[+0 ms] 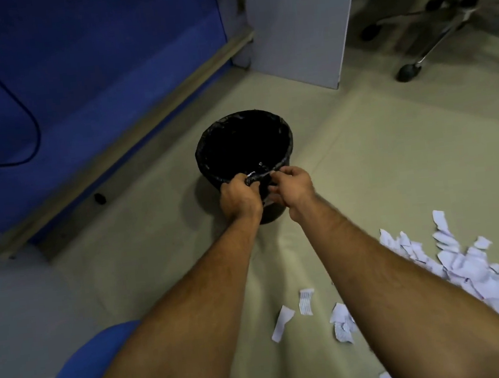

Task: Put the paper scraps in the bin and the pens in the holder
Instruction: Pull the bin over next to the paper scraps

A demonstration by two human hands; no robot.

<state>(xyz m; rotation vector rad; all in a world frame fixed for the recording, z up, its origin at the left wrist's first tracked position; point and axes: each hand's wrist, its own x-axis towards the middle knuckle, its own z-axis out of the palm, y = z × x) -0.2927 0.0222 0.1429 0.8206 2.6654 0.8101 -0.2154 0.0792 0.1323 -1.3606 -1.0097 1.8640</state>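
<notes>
A black bin (207, 150) lined with a black plastic bag stands on the floor ahead of me. My left hand (238, 197) and my right hand (293, 189) both grip the near rim of the bin, pinching the bag's edge there. A small white scrap shows between the two hands at the rim. A heap of white paper scraps (465, 264) lies on the floor to the lower right, with a few loose pieces (282, 322) nearer me. No pens or holder are in view.
A blue partition (90, 67) with a black cable runs along the left. A grey panel (298, 23) stands behind the bin. An office chair base (429, 34) with castors is at the upper right. A blue seat edge (85, 366) shows at the bottom left.
</notes>
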